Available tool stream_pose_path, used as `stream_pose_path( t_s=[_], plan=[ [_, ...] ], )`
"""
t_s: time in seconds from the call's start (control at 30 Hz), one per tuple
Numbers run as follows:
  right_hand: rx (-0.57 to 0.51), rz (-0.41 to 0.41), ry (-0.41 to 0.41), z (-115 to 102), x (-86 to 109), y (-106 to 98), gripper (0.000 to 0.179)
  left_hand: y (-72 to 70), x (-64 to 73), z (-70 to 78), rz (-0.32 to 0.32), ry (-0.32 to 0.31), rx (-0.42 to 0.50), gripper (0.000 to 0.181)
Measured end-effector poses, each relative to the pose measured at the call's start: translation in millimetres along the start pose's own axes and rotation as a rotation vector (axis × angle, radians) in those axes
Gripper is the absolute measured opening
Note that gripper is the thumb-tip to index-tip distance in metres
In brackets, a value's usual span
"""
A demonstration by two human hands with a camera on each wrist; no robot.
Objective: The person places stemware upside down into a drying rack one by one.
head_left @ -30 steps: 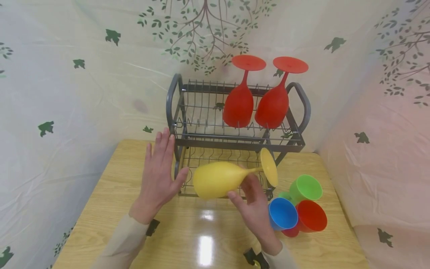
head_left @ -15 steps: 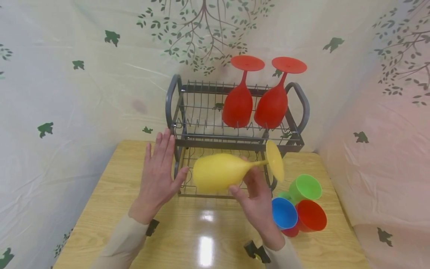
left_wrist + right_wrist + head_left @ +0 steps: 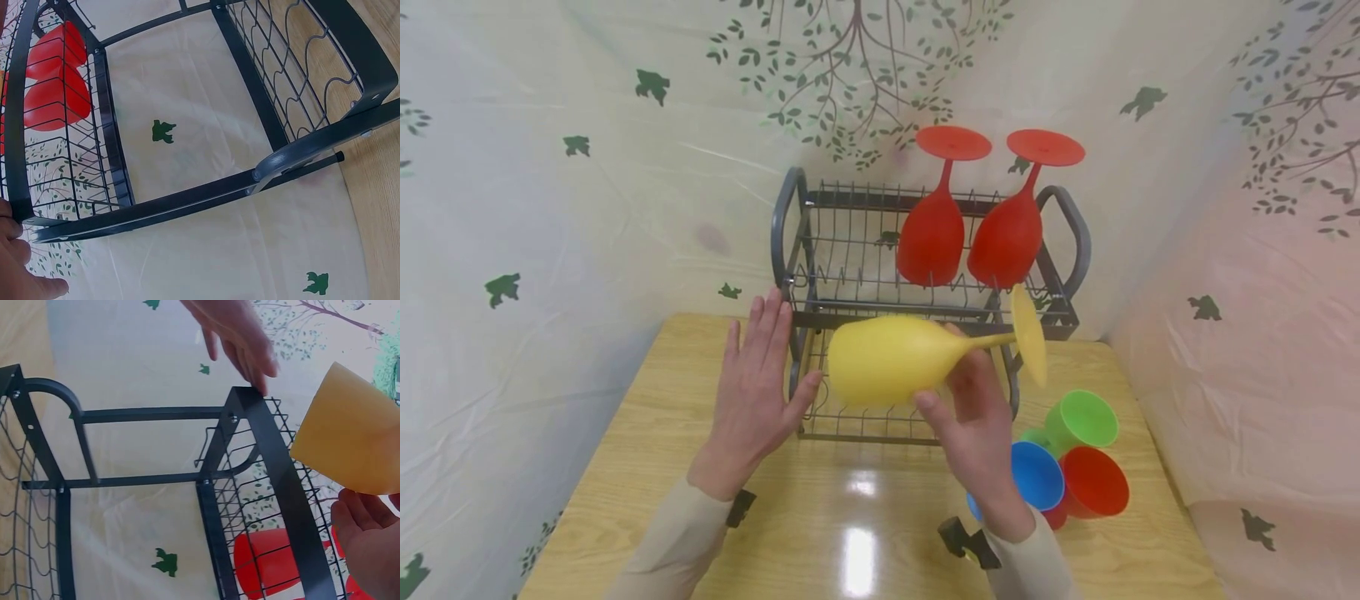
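My right hand [image 3: 981,429] grips a yellow plastic goblet [image 3: 887,360] from below, near where bowl meets stem. The goblet lies sideways in the air before the rack's upper tier, mouth left and foot right. In the right wrist view its bowl [image 3: 350,434] is beside the upper front bar. My left hand [image 3: 751,383], fingers straight, rests against the upper left front corner of the dark two-tier dish rack [image 3: 778,229]. Two red goblets stand upside down in the upper tier's right half, the left one [image 3: 931,242] beside the right one [image 3: 1009,237].
On the wooden table [image 3: 647,433], right of the rack, cluster a green goblet [image 3: 1086,418], a blue goblet [image 3: 1036,475] and a red goblet [image 3: 1096,482], mouths up. My right forearm partly covers the blue one. A leaf-patterned sheet [image 3: 625,208] hangs behind.
My right hand has raised the yellow goblet and moved it slightly right, from in front of the lower tier to the upper tier's front bar. The left hand stays in place.
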State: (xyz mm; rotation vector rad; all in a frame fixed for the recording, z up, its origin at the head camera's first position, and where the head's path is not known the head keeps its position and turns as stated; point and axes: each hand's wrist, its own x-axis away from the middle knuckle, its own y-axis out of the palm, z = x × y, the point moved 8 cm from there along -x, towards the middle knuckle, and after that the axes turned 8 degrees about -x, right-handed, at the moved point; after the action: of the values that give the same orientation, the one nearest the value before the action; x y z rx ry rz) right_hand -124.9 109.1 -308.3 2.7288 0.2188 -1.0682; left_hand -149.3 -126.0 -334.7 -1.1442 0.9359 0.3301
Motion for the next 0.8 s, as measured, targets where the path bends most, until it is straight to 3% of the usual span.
stream_pose_path(
  t_s=[0.8],
  plan=[
    [-0.017, 0.028, -0.098, -17, -55.5, 19, 0.058, 0.7, 1.1, 0.0, 0.016, -0.009, 0.022, 0.077]
  ],
)
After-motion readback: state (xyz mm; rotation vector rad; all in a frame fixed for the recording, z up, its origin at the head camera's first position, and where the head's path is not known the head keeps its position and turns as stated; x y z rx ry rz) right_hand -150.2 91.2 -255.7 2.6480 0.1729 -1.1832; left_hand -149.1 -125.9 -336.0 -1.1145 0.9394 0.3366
